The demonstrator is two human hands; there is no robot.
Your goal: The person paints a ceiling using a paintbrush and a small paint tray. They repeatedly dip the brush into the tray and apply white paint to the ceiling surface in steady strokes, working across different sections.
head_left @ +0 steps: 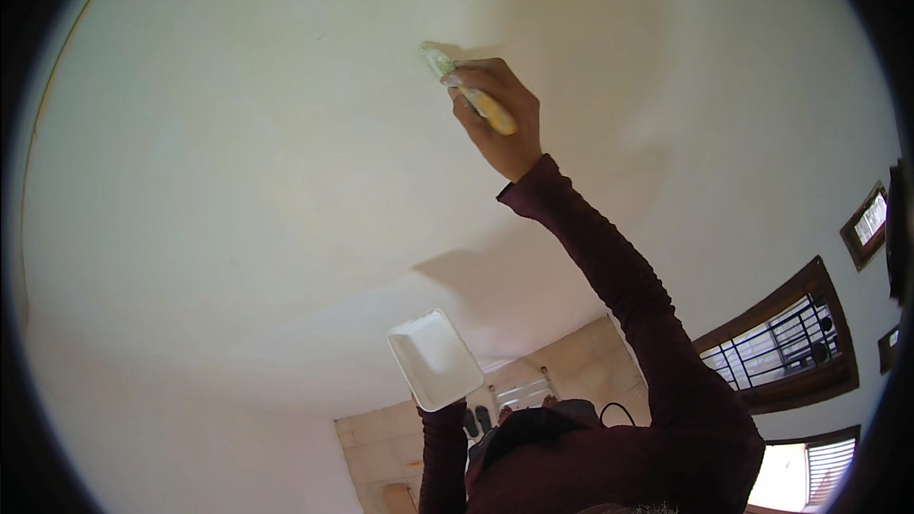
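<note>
"What is your right hand (pixel 512 105) doing?"

"It is holding a paintbrush (pixel 495 118), with your fingers closing snugly around it. The brush is pointing far and left, right by the pale wall (pixel 238 181)."

"And your left hand?"

"It is hiding behind the white tray (pixel 436 362), which is sitting near you. Your fingers aren't showing, so I can't tell how they are gripping."

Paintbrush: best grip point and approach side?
Probably the yellow handle, from the picture's lower right. It points that way, slim and elongated, while the pale bristles face upper left. The right hand holds it from that side, leaving the bristles clear of the palm.
</note>
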